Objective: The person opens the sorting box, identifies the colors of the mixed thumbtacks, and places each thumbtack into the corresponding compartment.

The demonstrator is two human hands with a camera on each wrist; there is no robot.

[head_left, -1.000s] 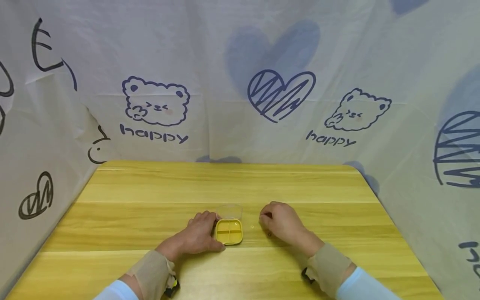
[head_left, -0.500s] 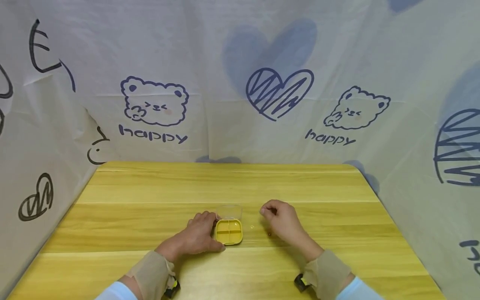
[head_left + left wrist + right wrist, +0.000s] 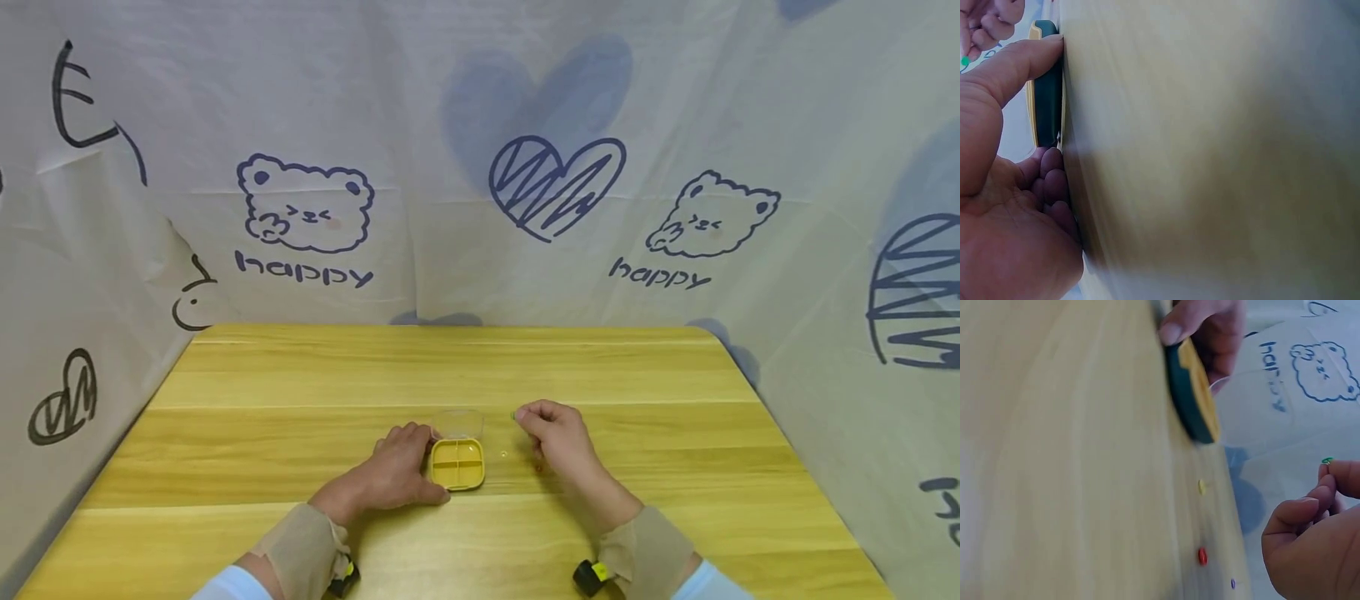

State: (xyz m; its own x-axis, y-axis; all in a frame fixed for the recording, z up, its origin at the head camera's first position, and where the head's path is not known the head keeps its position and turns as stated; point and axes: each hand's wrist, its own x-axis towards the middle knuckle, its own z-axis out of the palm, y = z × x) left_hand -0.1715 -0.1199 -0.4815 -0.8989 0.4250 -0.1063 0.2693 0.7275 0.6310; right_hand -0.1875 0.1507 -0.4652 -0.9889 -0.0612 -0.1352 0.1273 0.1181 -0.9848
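Note:
A yellow pill box [image 3: 458,464] with four compartments lies on the table, its clear lid [image 3: 459,423] folded back behind it. My left hand [image 3: 393,467] holds the box from its left, thumb at the near edge and fingers toward the hinge. In the left wrist view the box's dark outer side [image 3: 1047,94] shows between thumb and fingers. My right hand [image 3: 558,433] is off the table, right of the box. Its thumb and index finger pinch a small green bead-like piece [image 3: 1327,460]. Something small and shiny [image 3: 471,448] shows in the far-right compartment.
Between the box and my right arm lie a small yellow piece [image 3: 1201,486], a red oval piece [image 3: 1202,556] and a tiny purple piece [image 3: 1233,584]. The wood-grain table [image 3: 300,375] ends at a printed white cloth [image 3: 442,250] behind and at both sides.
My right hand has turned and shifted slightly left, bringing the pinched piece into sight at its fingertips. My left hand and the pill box have stayed in place.

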